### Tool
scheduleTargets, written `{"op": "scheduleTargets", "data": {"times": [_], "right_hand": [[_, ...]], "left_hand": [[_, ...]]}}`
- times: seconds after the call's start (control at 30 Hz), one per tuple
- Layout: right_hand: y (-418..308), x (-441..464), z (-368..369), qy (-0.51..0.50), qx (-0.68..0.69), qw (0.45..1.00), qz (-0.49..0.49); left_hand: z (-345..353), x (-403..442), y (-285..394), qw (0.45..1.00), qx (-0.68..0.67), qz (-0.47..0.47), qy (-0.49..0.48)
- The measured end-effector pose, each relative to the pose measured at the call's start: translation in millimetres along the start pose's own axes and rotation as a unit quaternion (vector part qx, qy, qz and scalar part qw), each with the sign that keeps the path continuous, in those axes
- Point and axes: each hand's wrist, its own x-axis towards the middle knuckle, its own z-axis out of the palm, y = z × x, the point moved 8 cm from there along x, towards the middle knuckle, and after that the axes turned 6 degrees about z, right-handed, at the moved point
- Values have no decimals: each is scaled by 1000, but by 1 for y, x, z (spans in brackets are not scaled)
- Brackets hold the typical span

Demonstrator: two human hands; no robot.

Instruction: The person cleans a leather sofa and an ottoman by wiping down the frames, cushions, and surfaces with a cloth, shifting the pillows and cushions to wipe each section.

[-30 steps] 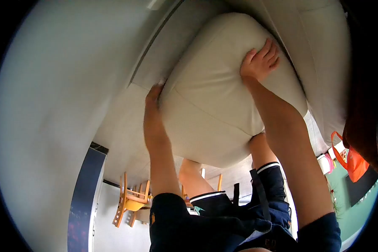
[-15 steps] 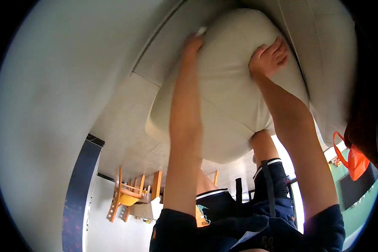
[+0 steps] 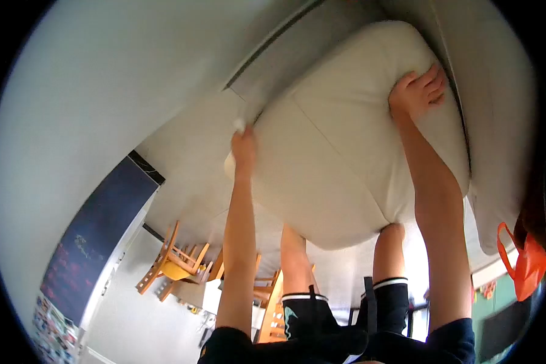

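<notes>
A large cream padded seat or ottoman (image 3: 327, 139) fills the middle of the view, a seam running across it. Near its left edge is my left hand (image 3: 244, 145), blurred and closed on a small white object (image 3: 239, 125) whose kind I cannot make out. My right hand (image 3: 420, 92) lies on the upper right of the padded surface, fingers spread. Both my knees are at the lower edge of the padding.
Along the right side stands another cream upholstered piece (image 3: 497, 121), with an orange bag (image 3: 528, 267) below it. Wooden chairs (image 3: 176, 267) and a dark panel with writing (image 3: 97, 236) appear at the lower left. A pale wall curves along the left.
My left hand moved up along the padding, then back down to its left edge. The view has shifted, and my right hand stays spread on the padding.
</notes>
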Motion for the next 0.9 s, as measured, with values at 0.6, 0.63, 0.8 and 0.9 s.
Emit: {"op": "scheduleTargets", "data": {"times": [0.6, 0.63, 0.8, 0.9], "right_hand": [[9, -38, -13, -101, 31, 957, -270], [14, -41, -9, -110, 4, 956, -271], [23, -33, -5, -161, -77, 959, -220], [11, -21, 6, -231, -112, 955, -149]], "left_hand": [[133, -314, -281, 913, -320, 58, 247], [140, -313, -293, 893, -374, 28, 249], [138, -262, -294, 851, -384, -246, 260], [111, -255, -270, 831, -442, -260, 213]]}}
